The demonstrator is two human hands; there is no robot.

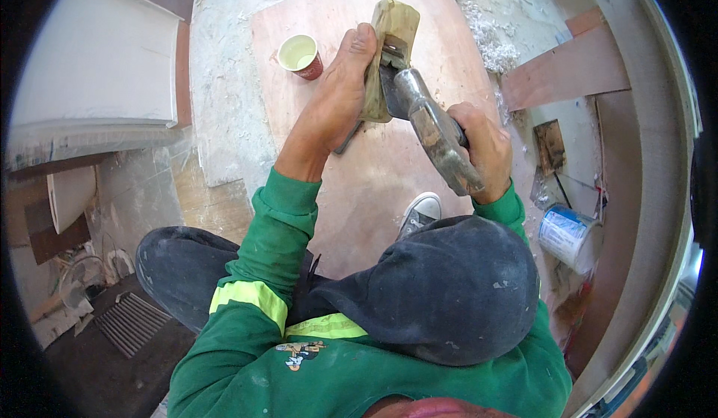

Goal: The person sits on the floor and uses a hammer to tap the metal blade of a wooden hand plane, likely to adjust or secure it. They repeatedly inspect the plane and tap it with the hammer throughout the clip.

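A wooden hand plane (394, 32) is gripped in my left hand (345, 77), held up over a plywood sheet. From its throat sticks a dark metal blade (390, 92). My right hand (485, 148) is closed around the handle of a claw hammer (440, 137), most of the handle being hidden. The hammer's face lies close against the plane's blade; whether they touch I cannot tell. Just left of my left hand stands a paper cup (301, 55), red outside and pale inside. A dark flat piece (349, 138) lies below the plane, partly covered by it.
The plywood sheet (359, 186) spreads beneath my hands. Whitish shavings (492, 40) pile along its right side. A white and blue bucket (570, 237) lies at the right, near boards (565, 70). A white panel (101, 51) stands at the left, and a grooved grate (132, 324) at lower left.
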